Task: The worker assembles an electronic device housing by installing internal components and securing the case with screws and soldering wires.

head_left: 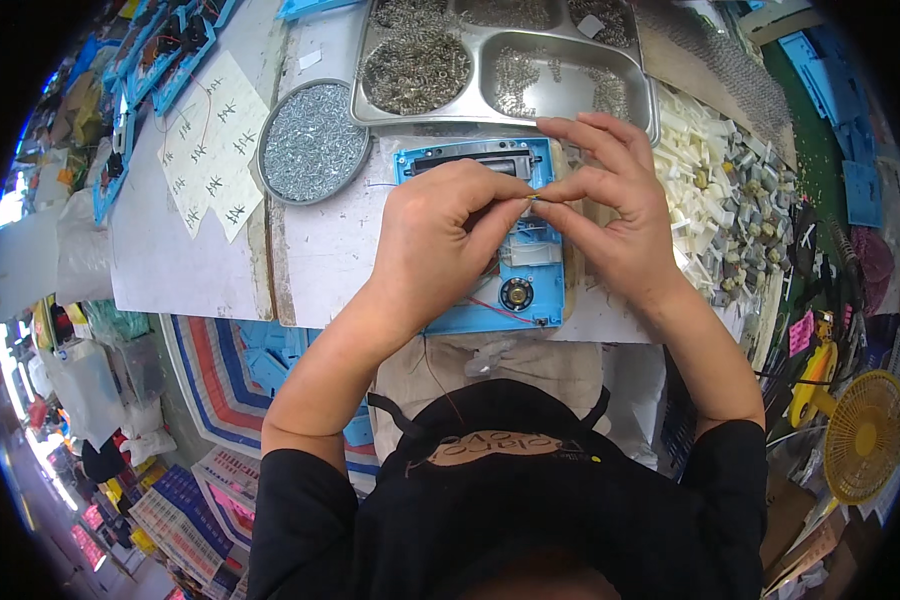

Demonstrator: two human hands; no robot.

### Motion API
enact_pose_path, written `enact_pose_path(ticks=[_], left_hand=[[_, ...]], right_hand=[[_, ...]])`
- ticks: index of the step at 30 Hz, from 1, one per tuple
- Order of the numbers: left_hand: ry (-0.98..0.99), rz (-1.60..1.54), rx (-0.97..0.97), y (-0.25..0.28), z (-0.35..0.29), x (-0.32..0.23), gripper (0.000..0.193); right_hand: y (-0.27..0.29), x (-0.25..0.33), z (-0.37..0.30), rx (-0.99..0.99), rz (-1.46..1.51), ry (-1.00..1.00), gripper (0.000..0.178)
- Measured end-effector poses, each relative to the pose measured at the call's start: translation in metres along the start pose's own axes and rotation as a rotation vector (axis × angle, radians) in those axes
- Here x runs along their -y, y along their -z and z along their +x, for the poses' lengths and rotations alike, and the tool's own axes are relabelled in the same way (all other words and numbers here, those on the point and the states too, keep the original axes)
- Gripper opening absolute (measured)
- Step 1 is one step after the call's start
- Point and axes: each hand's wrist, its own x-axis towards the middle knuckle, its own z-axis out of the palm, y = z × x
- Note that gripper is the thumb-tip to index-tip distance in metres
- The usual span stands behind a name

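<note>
Over a blue plastic housing (pixel 454 318) on the worktable, my two hands meet fingertip to fingertip. Thumb and forefinger of my left hand (pixel 438 225) are pinched together. My right hand (pixel 618 205) pinches at the same spot, its other fingers spread upward. What lies between the fingertips is too small to make out. Inside the housing are a small round speaker (pixel 516 293), a black bar-shaped part (pixel 490 166) along the far edge and thin red wires. A thin blue wire end shows left of my left hand. My hands hide the housing's middle.
A round dish of small silvery screws (pixel 315 140) stands left of the housing. Behind is a steel compartment tray (pixel 420 122) with springs and small metal parts. White plastic pieces (pixel 705 190) heap at right. Marked paper sheets (pixel 215 150) and blue housings (pixel 185 45) lie left; a yellow fan (pixel 865 437) is lower right.
</note>
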Motion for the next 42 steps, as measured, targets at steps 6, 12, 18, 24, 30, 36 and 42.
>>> enact_pose_path(ticks=[6,12,18,24,30,36,42], left_hand=[[-0.131,0.195,-0.066,-0.007,-0.011,0.006,0.01],[-0.25,0.348,-0.075,-0.015,-0.006,0.004,0.014],[-0.219,0.408,-0.025,-0.017,-0.006,0.005,0.016],[-0.22,0.418,-0.036,-0.019,-0.006,0.006,0.017],[-0.214,0.445,-0.021,-0.016,-0.006,0.005,0.017],[-0.265,0.44,-0.031,-0.021,-0.005,0.008,0.018],[-0.246,0.457,-0.018,-0.019,-0.006,0.006,0.018]], right_hand=[[0.1,0.001,-0.069,-0.348,-0.109,-0.248,0.019],[0.234,-0.084,-0.218,-1.116,0.761,-0.75,0.027],[0.293,-0.138,-0.222,-1.186,0.347,-0.608,0.036],[0.266,-0.055,-0.221,-1.214,0.114,-0.572,0.035],[0.169,-0.005,-0.225,-0.94,0.371,-0.439,0.029],[0.049,0.023,-0.103,-0.232,0.365,-0.179,0.024],[0.039,0.023,-0.081,-0.154,0.287,-0.05,0.026]])
